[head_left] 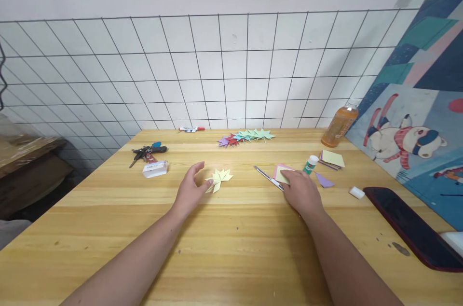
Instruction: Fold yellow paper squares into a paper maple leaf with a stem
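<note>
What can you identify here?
Paper leaf: one, cream, centre
Paper leaves: several, multicoloured, back
Paper squares: two visible, pink, cream, centre
Cutter: one, silver, centre
Glue stick: one, green, right
Paper stack: one, cream, right
Folded paper: one, purple, right
Eraser: one, white, right
Phone: one, black, right
Bottle: one, orange, right
Marker: unclear, white, red, back
Keys: bunch, black, left
Box: one, white, left
Table: one, tan, centre
Wall: one, white, behind
Panel: one, multicoloured, right
Cardboard: uncounted, brown, left
Hands: two, bare, centre

Wooden table (231,248) under paper leaves (219,178), keys (148,152), bottle (339,126)
</note>
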The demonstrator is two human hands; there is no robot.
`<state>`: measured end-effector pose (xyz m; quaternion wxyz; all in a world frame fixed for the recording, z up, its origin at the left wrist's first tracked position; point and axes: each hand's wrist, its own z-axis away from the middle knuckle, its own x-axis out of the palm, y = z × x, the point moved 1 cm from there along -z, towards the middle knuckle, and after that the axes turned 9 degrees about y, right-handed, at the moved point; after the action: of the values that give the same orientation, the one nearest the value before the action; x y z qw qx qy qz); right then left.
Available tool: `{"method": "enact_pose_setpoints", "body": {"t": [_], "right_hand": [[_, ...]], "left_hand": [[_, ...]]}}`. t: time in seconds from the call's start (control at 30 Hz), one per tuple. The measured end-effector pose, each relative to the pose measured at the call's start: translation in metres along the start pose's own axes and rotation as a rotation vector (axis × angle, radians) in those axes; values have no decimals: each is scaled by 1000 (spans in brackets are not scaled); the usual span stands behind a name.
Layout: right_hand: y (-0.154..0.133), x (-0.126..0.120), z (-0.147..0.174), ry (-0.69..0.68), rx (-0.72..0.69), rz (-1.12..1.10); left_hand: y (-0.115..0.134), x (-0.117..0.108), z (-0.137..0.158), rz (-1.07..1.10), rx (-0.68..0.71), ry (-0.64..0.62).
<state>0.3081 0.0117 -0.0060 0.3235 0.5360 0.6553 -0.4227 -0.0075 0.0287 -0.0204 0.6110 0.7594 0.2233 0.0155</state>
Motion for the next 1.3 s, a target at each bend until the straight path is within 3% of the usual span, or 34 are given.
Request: {"method": "enact_pose_setpoints", "body": {"t": [0.47, 0.53, 0.7, 0.77, 0.83, 0.9, 0.97, 1.03, 1.1, 1.2, 1.3], "right_hand": [[-2, -7, -1, 7, 59, 113], [-2, -7, -1, 4, 70, 106], [-1, -12, -1, -6, 47, 52], [-3, -13, -1, 20, 49, 41], [-9, -15, -1, 78, 21, -12], [-21, -16, 3, 155, -95, -176], [-39, -17, 10, 192, -298, -419], [-58, -17, 19, 172, -473, -574], [-74, -16, 29, 122, -586, -666], [-88, -17, 36, 54, -607, -727], [-89, -16, 36, 14, -525, -782]], "left_hand": [[27, 2, 20, 91, -11, -82], [32, 2, 27, 142, 0, -174], [40, 10, 52, 304, -39, -597], [40, 14, 59, 371, -145, -732], [40, 17, 63, 463, -350, -856], [40, 18, 64, 535, -595, -961], [42, 17, 62, 594, -778, -1020], [43, 16, 59, 663, -857, -1001], [42, 15, 57, 736, -845, -898], [38, 16, 54, 753, -739, -734], [32, 18, 54, 644, -628, -656]]}}
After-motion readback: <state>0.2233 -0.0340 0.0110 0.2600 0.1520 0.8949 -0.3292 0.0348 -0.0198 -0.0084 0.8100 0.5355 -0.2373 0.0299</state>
